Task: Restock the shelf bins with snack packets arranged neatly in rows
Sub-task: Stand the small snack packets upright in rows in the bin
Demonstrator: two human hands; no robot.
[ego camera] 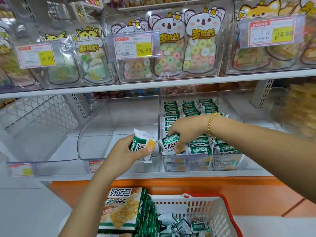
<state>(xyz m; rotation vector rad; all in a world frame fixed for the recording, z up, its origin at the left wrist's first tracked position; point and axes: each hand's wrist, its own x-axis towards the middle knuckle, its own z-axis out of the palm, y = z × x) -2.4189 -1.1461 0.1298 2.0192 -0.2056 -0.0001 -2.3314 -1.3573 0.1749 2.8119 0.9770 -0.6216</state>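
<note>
My left hand (127,152) grips a small stack of green-and-white snack packets (147,142) in front of the shelf, just left of the filled bin. My right hand (185,130) reaches over the clear bin's (188,165) front left corner and pinches one green packet (169,144) there. Rows of the same green packets (189,107) fill that bin from back to front. The clear bin (95,134) to its left holds nothing.
A red-and-white basket (220,209) below holds loose green packets (181,223) and a large open snack bag (123,209). The upper shelf carries clear bins of candy pouches (184,48) with price tags (134,47). An orange ledge (171,183) runs under the shelf.
</note>
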